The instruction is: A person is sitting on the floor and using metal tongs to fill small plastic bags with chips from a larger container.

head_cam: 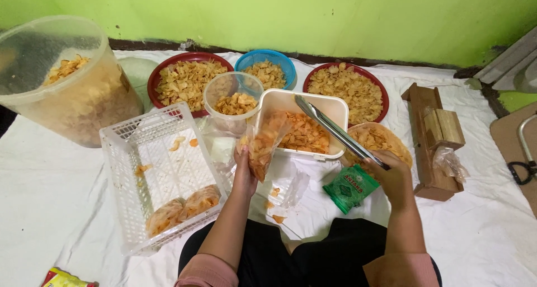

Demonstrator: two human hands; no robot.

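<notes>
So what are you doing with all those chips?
A person sits on a white sheet. The left hand holds a clear bag partly full of chips. The right hand holds metal tongs reaching over a white tub of chips. Filled bags lie in a white crate.

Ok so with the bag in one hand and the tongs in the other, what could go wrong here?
1. The left hand pinches the small clear bag of chips at one side only; it could sag and spill onto the white cloth, where crumbs already lie.
2. The long metal tongs in the right hand rest across the white tub; a clumsy lift might tip it.
3. Squeezing hard may crush the chips.
</notes>
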